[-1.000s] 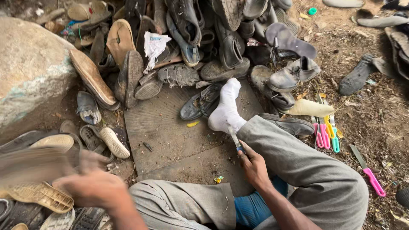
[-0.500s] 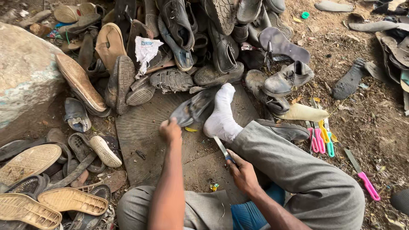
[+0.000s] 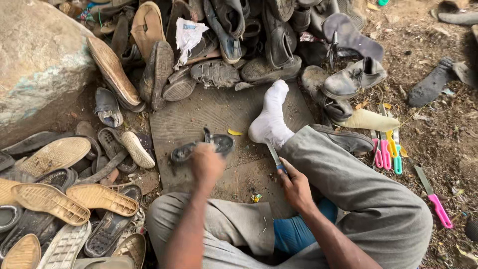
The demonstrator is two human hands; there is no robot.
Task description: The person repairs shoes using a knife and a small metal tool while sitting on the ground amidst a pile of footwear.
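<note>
1. Grey trousers (image 3: 358, 199) cover the person's folded legs at the near edge of the view. They sit on the ground with the work between their knees, which keeps both arms short and steady over it.

2. Just ahead, the right hand (image 3: 295, 185) is closed around the handle of a small knife (image 3: 275, 157). The blade points up and away toward the white-socked foot (image 3: 271, 122), a grip that seems meant to keep the edge clear of the other arm.

3. Beside it, the left hand (image 3: 206, 163) is closed on a dark worn sandal (image 3: 201, 148), holding it low over a flat ribbed mat (image 3: 199, 112). The mat, laid over the dirt, serves as the working surface, and the sandal sits near its middle, within reach of the knife.

4. To the left lie loose tan shoe soles (image 3: 74, 197), tread up and overlapping, apparently sorted apart from the whole shoes.

5. To the right, several bright-handled cutters (image 3: 386, 154) lie side by side on the dirt, and a pink-handled blade (image 3: 434, 199) lies a little apart from them, all near the right hand's side.

6. Farthest off, a heap of old shoes (image 3: 239, 45) is banked along the mat's far edge, next to a large rock (image 3: 40, 60).
</note>
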